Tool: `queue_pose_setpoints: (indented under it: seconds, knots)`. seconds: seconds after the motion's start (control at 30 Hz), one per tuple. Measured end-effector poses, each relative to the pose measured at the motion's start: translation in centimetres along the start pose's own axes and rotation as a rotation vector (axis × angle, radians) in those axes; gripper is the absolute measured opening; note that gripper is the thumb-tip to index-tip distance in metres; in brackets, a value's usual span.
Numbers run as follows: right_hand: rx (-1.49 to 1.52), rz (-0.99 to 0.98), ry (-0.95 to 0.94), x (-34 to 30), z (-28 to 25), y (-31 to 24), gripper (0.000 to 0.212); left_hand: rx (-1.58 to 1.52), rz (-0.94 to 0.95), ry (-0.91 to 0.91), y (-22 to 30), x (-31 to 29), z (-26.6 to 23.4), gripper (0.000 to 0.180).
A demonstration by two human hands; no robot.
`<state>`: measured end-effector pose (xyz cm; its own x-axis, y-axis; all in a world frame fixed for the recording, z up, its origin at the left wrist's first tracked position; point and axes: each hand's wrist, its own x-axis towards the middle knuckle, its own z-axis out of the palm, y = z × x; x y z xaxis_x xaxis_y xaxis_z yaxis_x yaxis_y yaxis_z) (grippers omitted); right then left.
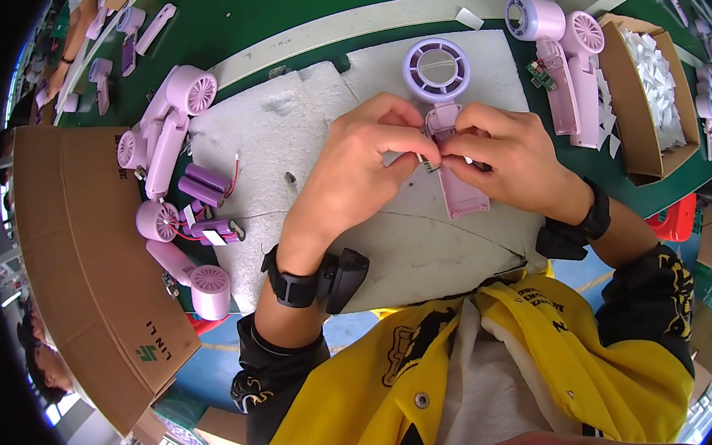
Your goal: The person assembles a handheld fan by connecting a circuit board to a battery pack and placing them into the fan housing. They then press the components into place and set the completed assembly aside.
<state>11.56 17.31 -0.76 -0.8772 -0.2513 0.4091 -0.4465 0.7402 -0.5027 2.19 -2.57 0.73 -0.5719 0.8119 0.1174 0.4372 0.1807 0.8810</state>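
left hand [376, 158]: fingers curled, thumb and index closed in a pinch on a small green circuit board [429, 165], only a sliver of which shows. right hand [501, 152]: fingers bent in, tips meeting the same spot from the right; cannot tell whether they grip the board, a wire or nothing. a small white bit shows by the right fingers, too small to identify.

the board sits over the open pink handle shell [464, 197] of a handheld fan, just below its round lilac head [437, 70]. fan lies on a white foam pad [281, 115], marked and cracked, on the green table [297, 9].

left of the pad: several pink fans [193, 91], plus purple battery cells [205, 184] with red wires, near a large cardboard box [82, 244]. right of the pad: two more fans, one with open handle; a loose green board [542, 76] beside it; an open carton [635, 138] filled with white paper pieces [653, 86]. black strapped devices [344, 279] on both wrists.
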Motion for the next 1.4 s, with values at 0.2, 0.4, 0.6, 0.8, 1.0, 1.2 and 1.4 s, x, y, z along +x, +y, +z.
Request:
queue_pose_setpoints:
  seconds: [0.2,0.4,0.6,0.8,1.0,1.2,1.4]
  knots:
    - [0.045,-0.040,-0.034,-0.1,-0.5,0.7,0.028,0.055,-0.053,-0.118,0.9,0.3,-0.5,0.026]
    - [0.031,-0.060,-0.082,-0.1,-1.3,0.6,0.038,-0.040,0.096,0.047,1.0,0.6,0.2,0.025]
    - [0.154,0.112,-0.164,0.1,-3.2,0.8,0.035,-0.043,0.061,0.021,0.4,0.6,0.0,0.020]
    - [0.183,-0.030,-0.237,-0.1,-3.5,2.4,0.027,-0.037,0.050,0.019,0.6,1.0,0.2,0.020]
    - [0.279,0.020,-0.179,-0.1,-2.9,3.0,0.016,-0.053,0.009,0.030,0.7,1.1,0.5,0.021]
    - [0.350,0.166,-0.067,0.0,-2.9,1.6,0.010,-0.186,-0.035,0.027,-0.1,1.1,1.0,0.023]
    - [0.143,0.020,0.002,0.1,-0.4,1.5,0.009,-0.299,-0.137,0.029,-0.2,1.1,0.9,0.019]
